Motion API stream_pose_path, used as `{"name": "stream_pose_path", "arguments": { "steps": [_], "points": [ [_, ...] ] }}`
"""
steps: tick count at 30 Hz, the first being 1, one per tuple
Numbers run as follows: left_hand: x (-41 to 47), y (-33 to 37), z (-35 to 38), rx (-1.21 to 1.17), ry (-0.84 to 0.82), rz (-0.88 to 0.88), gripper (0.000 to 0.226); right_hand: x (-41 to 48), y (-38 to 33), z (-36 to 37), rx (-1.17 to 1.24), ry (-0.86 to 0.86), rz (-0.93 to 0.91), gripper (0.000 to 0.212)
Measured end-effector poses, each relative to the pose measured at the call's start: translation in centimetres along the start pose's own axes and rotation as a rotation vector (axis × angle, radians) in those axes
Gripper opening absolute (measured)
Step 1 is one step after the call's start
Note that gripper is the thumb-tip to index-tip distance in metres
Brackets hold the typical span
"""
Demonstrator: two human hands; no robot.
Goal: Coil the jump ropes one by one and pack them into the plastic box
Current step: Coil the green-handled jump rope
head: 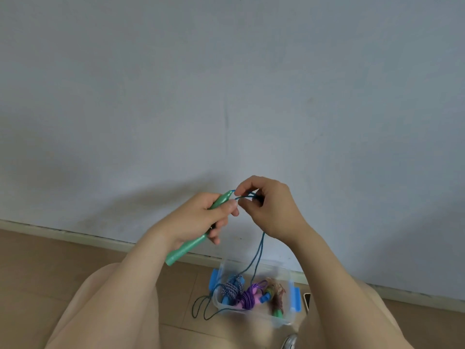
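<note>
- Left hand (201, 217): fingers curled tight round green handle (187, 250), tip pointing 1 o'clock.
- Right hand (271, 210), at its 3 o'clock: thumb and fingers pinch blue cord (258, 255) loops.
- Cord hangs toward 6 o'clock into box (281, 321); slack loops on floor at box's 9 o'clock.
- Coiled ropes (247, 297) inside box.

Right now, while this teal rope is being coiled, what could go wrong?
The teal rope hangs across the plastic box and may snag the purple rope coiled inside, dragging it out. Its loops on the floor beside the box could tangle when pulled up. The right grip pinches the strands by the green handle in the left grip; they may slip.
</note>
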State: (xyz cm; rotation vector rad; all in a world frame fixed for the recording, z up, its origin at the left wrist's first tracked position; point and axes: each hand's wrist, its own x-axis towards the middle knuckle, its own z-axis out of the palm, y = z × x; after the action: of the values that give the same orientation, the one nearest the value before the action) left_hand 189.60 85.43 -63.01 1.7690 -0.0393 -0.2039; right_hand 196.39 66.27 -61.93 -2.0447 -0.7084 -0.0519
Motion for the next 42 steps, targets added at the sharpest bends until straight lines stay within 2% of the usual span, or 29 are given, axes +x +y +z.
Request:
{"name": "stream_pose_path", "arguments": {
  "steps": [4, 8, 13, 16, 19, 22, 26, 29, 36, 42],
  "points": [
    [0.0, 0.5, 0.0, -0.119, 0.018, -0.054, 0.047, 0.1, 0.5, 0.5, -0.091, 0.026, -0.059, 0.019],
    [-0.2, 0.7, -0.2, -0.095, 0.033, -0.092, 0.050, 0.1, 0.2, 0.0, 0.051, -0.024, 0.019, 0.009],
    [-0.5, 0.8, -0.5, -0.078, -0.003, -0.146, 0.045, 0.0, -0.6, -1.0, 0.439, -0.149, 0.286, 0.029],
    [-0.7, 0.9, -0.5, -0.090, -0.054, -0.177, 0.046, 0.0, -0.3, -0.9, 0.469, -0.092, 0.400, 0.031],
    [-0.8, 0.7, -0.6, -0.080, -0.095, -0.200, 0.042, 0.2, 0.1, -0.8, 0.400, -0.022, 0.422, 0.043],
    [-0.8, 0.7, -0.4, -0.060, -0.106, -0.185, 0.034, 0.1, -0.1, -1.1, 0.291, -0.108, 0.382, 0.049],
    [-0.7, 0.7, -0.5, -0.063, -0.120, -0.185, 0.029, -0.4, -0.8, -0.9, 0.214, -0.256, 0.268, 0.030],
    [-0.8, 0.8, -0.5, -0.074, -0.179, -0.202, 0.030, -0.3, -0.7, -0.5, 0.201, -0.204, 0.253, 0.027],
    [-1.5, 0.8, -0.8, -0.072, -0.240, -0.254, 0.047, -0.3, -0.5, -0.6, 0.197, -0.091, 0.166, 0.027],
    [-0.9, 0.2, -0.6, -0.109, -0.190, -0.179, 0.025, 0.0, 0.2, 0.1, 0.051, -0.101, 0.136, 0.034]
  ]
}}
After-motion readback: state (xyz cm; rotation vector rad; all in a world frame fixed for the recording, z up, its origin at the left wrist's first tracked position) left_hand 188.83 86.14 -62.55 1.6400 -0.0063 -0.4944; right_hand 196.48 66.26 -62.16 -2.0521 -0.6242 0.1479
